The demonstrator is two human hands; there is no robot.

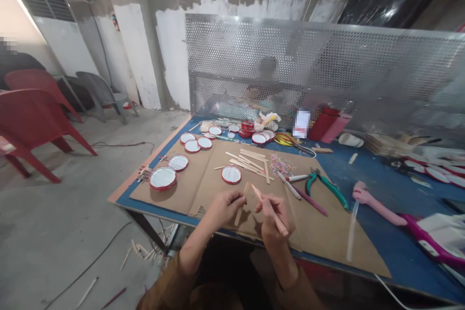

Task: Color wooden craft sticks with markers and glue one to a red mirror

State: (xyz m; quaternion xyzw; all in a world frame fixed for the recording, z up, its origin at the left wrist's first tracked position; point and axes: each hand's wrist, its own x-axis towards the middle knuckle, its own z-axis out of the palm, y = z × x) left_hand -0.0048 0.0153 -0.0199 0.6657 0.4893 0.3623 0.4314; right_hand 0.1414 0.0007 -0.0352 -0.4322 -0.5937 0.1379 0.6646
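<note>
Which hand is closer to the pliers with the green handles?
Right. In the picture, the right hand, gripping a pencil-like stick, is left of the pliers. The left hand, pinching a flat wooden stick, is farther left.

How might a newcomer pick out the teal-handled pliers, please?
A brown cardboard sheet covers part of the blue table. Near the sheet's right edge, just right of the pens, lie the pliers. Unlike the pens, they have spread teal handles.

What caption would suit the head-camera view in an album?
Left hand holding a wooden craft stick, right hand a pale-pink pen-like tool, above flat cardboard.
</note>
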